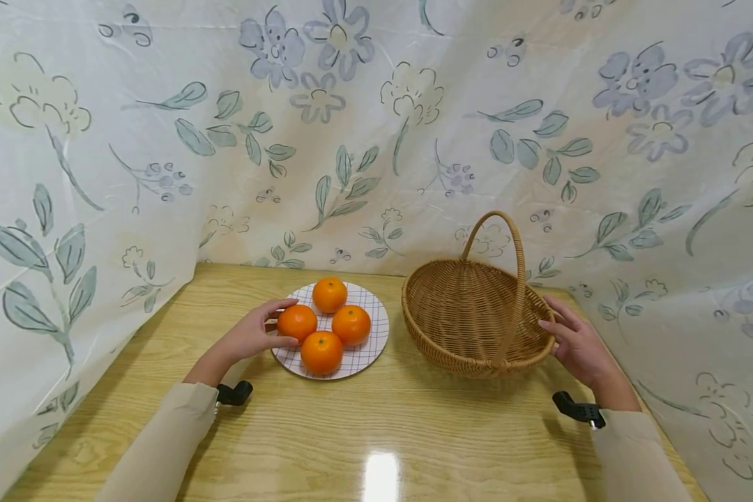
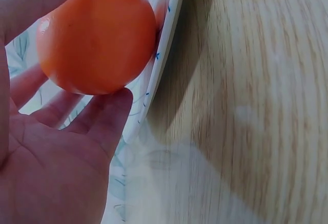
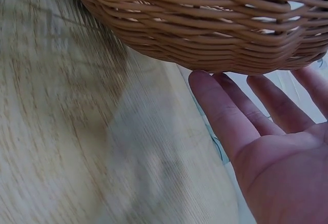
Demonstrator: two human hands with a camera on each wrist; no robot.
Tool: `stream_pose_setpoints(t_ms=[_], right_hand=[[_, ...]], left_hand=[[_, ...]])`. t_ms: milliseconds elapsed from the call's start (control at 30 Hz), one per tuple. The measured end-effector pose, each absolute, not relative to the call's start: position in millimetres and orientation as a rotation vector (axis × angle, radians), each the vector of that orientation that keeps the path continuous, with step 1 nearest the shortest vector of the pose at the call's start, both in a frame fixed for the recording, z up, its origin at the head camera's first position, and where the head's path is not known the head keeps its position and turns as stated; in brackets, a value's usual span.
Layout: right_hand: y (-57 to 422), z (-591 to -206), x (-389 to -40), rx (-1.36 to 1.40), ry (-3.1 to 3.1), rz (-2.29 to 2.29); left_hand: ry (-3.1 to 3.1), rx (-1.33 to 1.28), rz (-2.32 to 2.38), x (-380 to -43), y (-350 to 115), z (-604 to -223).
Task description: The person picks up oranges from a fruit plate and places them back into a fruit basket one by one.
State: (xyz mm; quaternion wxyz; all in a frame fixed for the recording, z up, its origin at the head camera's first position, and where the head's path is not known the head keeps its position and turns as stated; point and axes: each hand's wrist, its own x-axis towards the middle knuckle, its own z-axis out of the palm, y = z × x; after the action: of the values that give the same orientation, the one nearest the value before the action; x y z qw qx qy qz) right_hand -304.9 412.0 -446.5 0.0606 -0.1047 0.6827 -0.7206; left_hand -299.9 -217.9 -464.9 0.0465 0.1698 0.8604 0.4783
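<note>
- My left hand [image 1: 251, 335] is curved round the leftmost orange [image 1: 298, 323], thumb on the near side and fingers on the far side, pinching it; I judge that gripping opposite sides suits a smooth ball (it could roll otherwise).
- That orange is on the plate [image 1: 370, 354], by its left edge, the nearest fruit to my palm.
- Three more oranges [image 1: 330, 295] cluster beside it on the plate, which probably keeps them from wandering over the table [image 1: 326, 432].
- The basket [image 1: 458, 314] stands right of the plate, near but apart, its inside in view and its handle [image 1: 519, 258] arching up (likely left free, since I hold the side instead).
- My right hand [image 1: 574, 345] pinches the basket's right rim, thumb at the edge and fingers, fairly straight, against the outer weave; I'd say that steadies it.
- As for writing, I can read none: small blue marks edge the plate (too blurred to call letters), flowers and leaves pattern the cloth [image 1: 376, 223], and the basket shows no label.
</note>
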Motion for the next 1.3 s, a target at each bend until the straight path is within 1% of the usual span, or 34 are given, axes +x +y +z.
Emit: stream_pose_setpoints(t_ms=[300, 733, 900, 1100, 1300], right_hand=[[412, -448, -306, -0.305, 2.042, -2.186], [419, -447, -323, -0.311, 1.993, -2.195], [420, -449, -326, -0.326, 1.976, -2.195], [421, -451, -326, -0.347, 1.962, -2.210], [422, -451, -326, -0.344, 1.991, -2.199]], left_hand=[[2.615, 0.511, 1.453, -302, -216, -466], [2.634, 0.423, 1.485, -304, -210, -468], [2.655, 0.442, 1.558, -306, -211, -469], [2.681, 0.437, 1.630, -305, -211, -462], [2.690, 0.438, 1.692, -302, -203, -446]])
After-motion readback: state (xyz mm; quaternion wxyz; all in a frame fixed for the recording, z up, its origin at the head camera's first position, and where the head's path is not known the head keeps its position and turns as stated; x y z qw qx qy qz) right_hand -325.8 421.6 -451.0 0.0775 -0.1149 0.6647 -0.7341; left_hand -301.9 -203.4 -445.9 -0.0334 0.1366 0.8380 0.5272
